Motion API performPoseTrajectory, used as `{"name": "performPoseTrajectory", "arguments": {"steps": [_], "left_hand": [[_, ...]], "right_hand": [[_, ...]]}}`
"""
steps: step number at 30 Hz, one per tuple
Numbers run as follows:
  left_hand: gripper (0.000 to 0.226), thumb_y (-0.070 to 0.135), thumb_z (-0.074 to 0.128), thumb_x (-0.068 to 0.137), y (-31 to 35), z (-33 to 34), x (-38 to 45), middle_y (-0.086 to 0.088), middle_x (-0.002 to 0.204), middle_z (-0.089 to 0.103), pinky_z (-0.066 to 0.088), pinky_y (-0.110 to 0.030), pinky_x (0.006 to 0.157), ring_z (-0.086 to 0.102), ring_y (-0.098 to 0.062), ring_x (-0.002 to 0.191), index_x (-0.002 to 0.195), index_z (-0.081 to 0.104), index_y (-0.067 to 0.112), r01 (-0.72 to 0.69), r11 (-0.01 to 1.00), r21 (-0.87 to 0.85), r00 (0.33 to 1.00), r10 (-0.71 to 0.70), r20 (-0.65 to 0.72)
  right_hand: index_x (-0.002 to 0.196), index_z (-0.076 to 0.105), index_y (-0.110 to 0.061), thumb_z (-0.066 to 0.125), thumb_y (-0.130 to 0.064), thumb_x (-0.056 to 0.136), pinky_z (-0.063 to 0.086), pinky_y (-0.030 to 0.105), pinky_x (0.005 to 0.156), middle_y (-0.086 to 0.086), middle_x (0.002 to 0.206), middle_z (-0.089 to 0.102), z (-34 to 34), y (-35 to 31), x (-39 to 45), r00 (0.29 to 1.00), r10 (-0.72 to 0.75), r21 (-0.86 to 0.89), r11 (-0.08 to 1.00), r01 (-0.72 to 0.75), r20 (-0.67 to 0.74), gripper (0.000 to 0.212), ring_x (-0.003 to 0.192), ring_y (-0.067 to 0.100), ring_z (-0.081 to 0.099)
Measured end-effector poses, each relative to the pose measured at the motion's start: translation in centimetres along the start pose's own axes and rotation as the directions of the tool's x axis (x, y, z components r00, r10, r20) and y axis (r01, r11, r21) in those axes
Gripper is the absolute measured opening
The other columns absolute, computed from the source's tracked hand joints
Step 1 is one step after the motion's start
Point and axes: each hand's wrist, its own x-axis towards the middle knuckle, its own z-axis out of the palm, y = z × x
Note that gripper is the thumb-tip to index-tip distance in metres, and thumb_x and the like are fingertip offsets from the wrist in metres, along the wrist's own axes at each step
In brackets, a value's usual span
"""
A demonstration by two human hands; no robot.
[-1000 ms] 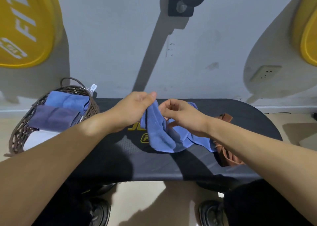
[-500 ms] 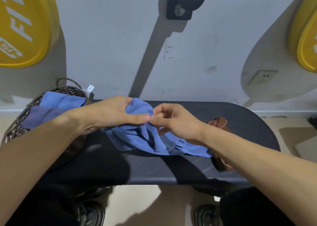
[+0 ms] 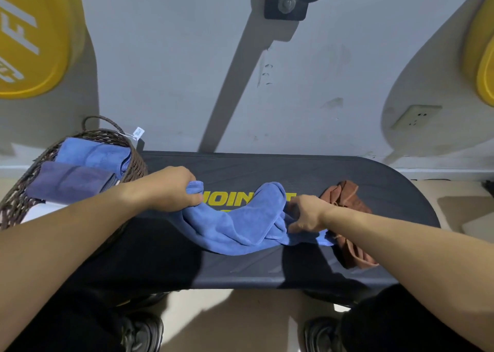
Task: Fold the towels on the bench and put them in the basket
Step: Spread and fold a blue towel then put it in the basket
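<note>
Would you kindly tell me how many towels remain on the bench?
2: a crumpled blue towel mid-bench, gripped by both hands, and a bunched brown towel at its right end, partly under the forearm.

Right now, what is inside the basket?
The basket holds a folded blue towel at the back, a darker purple-blue one in front of it, and something white nearer still. The left forearm covers the rest.

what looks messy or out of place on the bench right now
The brown towel lies crumpled at the right end of the bench, unfolded, partly under the right arm. The blue towel is bunched between the left hand and right hand. Nothing looks spilled or damaged.
</note>
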Motion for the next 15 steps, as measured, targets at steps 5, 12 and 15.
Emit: {"name": "performPoseTrajectory", "arguments": {"steps": [5,12,15], "left_hand": [[0.039,0.047,0.065,0.085,1.3,0.3,0.6,-0.005,0.083,0.065,0.047,-0.038,0.075,0.060,-0.027,0.083,0.090,0.060,0.009,0.009,0.995,-0.097,0.997,-0.017,-0.078],[0.065,0.051,0.075,0.077,3.8,1.8,0.3,0.006,0.123,0.049,0.043,-0.027,0.094,0.051,-0.011,0.112,0.129,0.046,0.027,-0.311,0.931,-0.189,0.944,0.280,-0.174],[0.065,0.050,0.079,0.066,5.4,2.5,0.0,0.012,0.113,0.052,0.047,-0.024,0.083,0.055,-0.005,0.100,0.119,0.044,0.037,-0.431,0.856,-0.285,0.900,0.385,-0.205]], "right_hand": [[0.070,0.049,-0.012,0.054,-0.019,0.091,0.040,0.031,0.068,0.009,0.082,0.054,-0.2,-1.8,0.7,0.999,0.009,0.078,0.997,-0.011,0.033,0.022,0.076,0.025,0.047],[0.080,0.063,-0.009,0.070,-0.010,0.091,0.040,0.023,0.049,0.001,0.060,0.054,-3.3,-5.4,-1.4,0.979,-0.061,0.774,0.604,0.191,-0.194,0.013,0.050,0.013,0.044],[0.088,0.065,-0.007,0.074,-0.008,0.088,0.039,0.019,0.041,0.001,0.061,0.060,-4.2,-7.1,-3.1,0.968,-0.060,0.874,0.419,0.245,-0.243,0.009,0.044,0.010,0.051]]}}
